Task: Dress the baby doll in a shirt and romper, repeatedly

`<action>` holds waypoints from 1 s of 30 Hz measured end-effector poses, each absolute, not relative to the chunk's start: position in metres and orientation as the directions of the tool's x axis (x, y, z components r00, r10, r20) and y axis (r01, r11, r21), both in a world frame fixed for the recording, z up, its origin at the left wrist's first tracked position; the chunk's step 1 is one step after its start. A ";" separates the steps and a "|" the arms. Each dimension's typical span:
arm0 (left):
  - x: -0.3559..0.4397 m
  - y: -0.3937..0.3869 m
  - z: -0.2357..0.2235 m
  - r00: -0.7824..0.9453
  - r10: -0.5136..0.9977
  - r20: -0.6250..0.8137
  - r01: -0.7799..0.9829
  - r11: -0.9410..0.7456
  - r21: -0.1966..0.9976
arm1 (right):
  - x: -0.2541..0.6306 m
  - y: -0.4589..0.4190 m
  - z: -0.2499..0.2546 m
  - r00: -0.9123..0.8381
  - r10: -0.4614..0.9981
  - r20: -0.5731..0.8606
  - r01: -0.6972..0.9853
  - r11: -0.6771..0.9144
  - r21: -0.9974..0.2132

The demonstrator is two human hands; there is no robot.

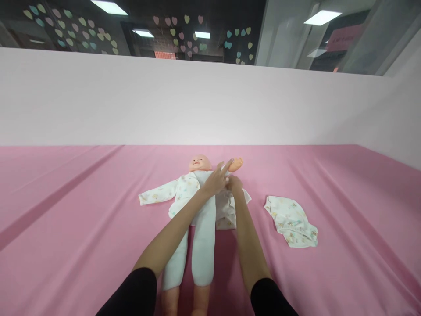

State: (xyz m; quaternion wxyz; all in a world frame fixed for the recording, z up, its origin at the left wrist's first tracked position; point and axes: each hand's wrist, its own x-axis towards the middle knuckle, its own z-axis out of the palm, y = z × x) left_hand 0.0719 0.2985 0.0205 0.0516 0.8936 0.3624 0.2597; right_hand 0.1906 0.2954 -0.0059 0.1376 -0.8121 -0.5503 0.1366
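A baby doll [200,164] lies on its back, its head away from me, in a white undersuit [203,250]. A white patterned baby shirt [189,188] covers the doll's arm on the left side; its other half [226,213] lies spread beside the body on the right. My left hand [215,180] is at the doll's raised right-side arm, two fingers stretched along it and others curled around it. Closed fingers of my right hand [233,183] are just below the doll's bare hand [236,164], at the shirt's cloth; the exact grip is hidden.
A folded patterned baby garment [292,221] lies to the right on the pink sheet [82,245]. Several creases run through the sheet. Behind it stands a white wall [184,103], with windows [194,33] bearing heart-shaped stickers above.
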 end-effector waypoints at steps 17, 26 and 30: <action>0.065 0.300 0.006 0.611 0.781 0.130 0.790 -0.590 -0.167 | 0.213 0.279 0.028 0.644 0.558 0.523 0.704 -0.165 -0.691; 0.070 0.303 0.002 0.617 0.777 0.126 0.786 -0.603 -0.132 | 0.218 0.284 0.017 0.566 0.639 0.521 0.756 -0.149 -0.638; 0.071 0.308 0.002 0.607 0.782 0.141 0.794 -0.601 -0.088 | 0.220 0.280 0.020 0.453 0.689 0.566 0.834 -0.104 -0.541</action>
